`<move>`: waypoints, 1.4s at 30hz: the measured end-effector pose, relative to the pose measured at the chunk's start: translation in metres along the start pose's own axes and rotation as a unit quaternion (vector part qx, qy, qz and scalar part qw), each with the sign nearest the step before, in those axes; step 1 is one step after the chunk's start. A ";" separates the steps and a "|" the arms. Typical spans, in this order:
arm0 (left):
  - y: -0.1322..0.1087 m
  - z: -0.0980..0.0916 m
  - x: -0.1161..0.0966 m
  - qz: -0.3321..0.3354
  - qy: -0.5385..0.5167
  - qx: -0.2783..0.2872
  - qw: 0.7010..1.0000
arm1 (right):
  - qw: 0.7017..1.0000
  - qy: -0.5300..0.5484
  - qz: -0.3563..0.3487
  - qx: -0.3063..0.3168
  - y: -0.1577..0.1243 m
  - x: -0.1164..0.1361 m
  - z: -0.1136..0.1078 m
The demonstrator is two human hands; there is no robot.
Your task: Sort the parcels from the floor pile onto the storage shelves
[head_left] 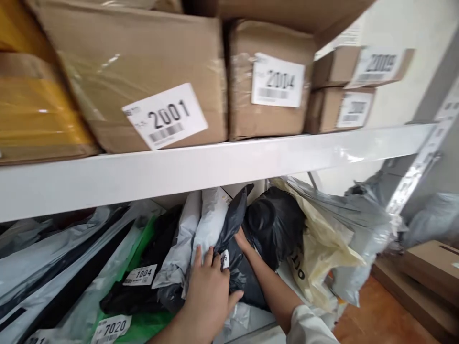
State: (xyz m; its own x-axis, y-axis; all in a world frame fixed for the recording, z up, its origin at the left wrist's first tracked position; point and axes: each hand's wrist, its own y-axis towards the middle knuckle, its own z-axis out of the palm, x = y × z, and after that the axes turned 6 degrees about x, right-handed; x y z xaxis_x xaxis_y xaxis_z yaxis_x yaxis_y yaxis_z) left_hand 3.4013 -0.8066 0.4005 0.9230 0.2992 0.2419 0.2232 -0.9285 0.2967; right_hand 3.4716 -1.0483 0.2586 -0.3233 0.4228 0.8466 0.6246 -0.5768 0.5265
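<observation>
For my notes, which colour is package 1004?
The package is black, best seen in the head view.

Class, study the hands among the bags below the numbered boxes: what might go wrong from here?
1. The right hand reaches between the dark grey bag and black bag; moving one could drag the other.
2. The left hand partly covers a white label, so its number might be misread.
3. The silver bag slumps beside the cream bag and might slide if that shifts.

Box 2001 (107, 71) sat left of box 2004 (268, 119) on upper shelf (215, 169); bagged parcels (238, 270) packed side by side below, cartons (433, 270) lower right.
</observation>
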 end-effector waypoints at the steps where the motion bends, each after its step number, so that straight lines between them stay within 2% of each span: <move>1: 0.019 -0.009 -0.015 0.006 0.014 0.004 1.000 | 1.000 -0.009 0.006 -0.004 -0.002 0.004 -0.005; 3: 0.064 -0.019 -0.040 0.052 0.041 0.016 0.998 | 0.999 -0.036 0.017 -0.023 -0.009 0.013 -0.018; 4: 0.087 -0.019 -0.047 0.092 0.046 0.057 0.993 | 0.998 -0.051 0.019 -0.032 -0.014 0.019 -0.026; 5: 0.109 -0.016 -0.051 0.084 0.053 0.112 0.989 | 0.997 -0.062 0.018 -0.033 -0.021 0.024 -0.036; 6: 0.128 -0.010 -0.051 0.025 0.064 0.165 0.984 | 0.997 -0.074 0.010 -0.033 -0.030 0.029 -0.046; 8: 0.153 0.006 -0.041 -0.046 0.077 0.215 0.972 | 0.990 -0.120 -0.018 -0.077 -0.052 0.036 -0.072; 10: 0.164 0.022 -0.027 -0.084 0.083 0.229 0.966 | 0.957 -0.180 -0.033 -0.225 -0.076 0.038 -0.098; 12: 0.164 0.034 -0.018 -0.096 0.084 0.226 0.966 | 0.896 -0.222 -0.013 -0.383 -0.094 0.037 -0.122; 13: 0.163 0.038 -0.015 -0.098 0.083 0.225 0.966 | 0.875 -0.229 0.006 -0.426 -0.100 0.036 -0.132; 18: 0.159 0.040 -0.015 -0.098 0.074 0.236 0.964 | 0.847 -0.207 0.052 -0.487 -0.091 0.033 -0.153; 20: 0.157 0.037 -0.015 -0.091 0.082 0.235 0.964 | 0.860 -0.179 0.083 -0.471 -0.082 0.032 -0.158; 23: 0.152 0.031 -0.012 -0.076 0.096 0.232 0.965 | 0.902 -0.153 0.116 -0.386 -0.073 0.028 -0.170; 26: 0.147 0.027 -0.012 -0.071 0.099 0.225 0.967 | 0.924 -0.163 0.089 -0.334 -0.067 0.023 -0.187; 30: 0.146 0.025 -0.016 -0.074 0.096 0.229 0.966 | 0.931 -0.167 0.049 -0.322 -0.064 0.029 -0.199; 33: 0.149 0.020 -0.019 -0.079 0.078 0.236 0.965 | 0.953 -0.148 -0.013 -0.262 -0.072 0.047 -0.188; 37: 0.166 0.002 -0.015 -0.106 0.021 0.239 0.965 | 0.985 -0.106 -0.127 -0.048 -0.099 0.073 -0.156; 39: 0.177 -0.012 -0.013 -0.139 -0.006 0.211 0.967 | 0.983 -0.060 -0.170 0.026 -0.115 0.079 -0.140; 40: 0.182 -0.019 -0.014 -0.163 -0.013 0.191 0.968 | 0.982 -0.036 -0.179 0.042 -0.122 0.080 -0.134; 42: 0.189 -0.031 -0.020 -0.184 -0.016 0.109 0.977 | 0.985 -0.009 -0.168 0.049 -0.131 0.078 -0.123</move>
State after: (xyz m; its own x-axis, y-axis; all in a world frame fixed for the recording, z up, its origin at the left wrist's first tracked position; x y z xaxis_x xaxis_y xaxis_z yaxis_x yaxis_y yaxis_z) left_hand 3.4154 -0.9814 0.4803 0.7765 0.6173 0.1268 0.5996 -0.7856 0.1527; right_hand 3.2770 -1.0257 0.2646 -0.5101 0.5916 0.6243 0.5503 -0.3334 0.7655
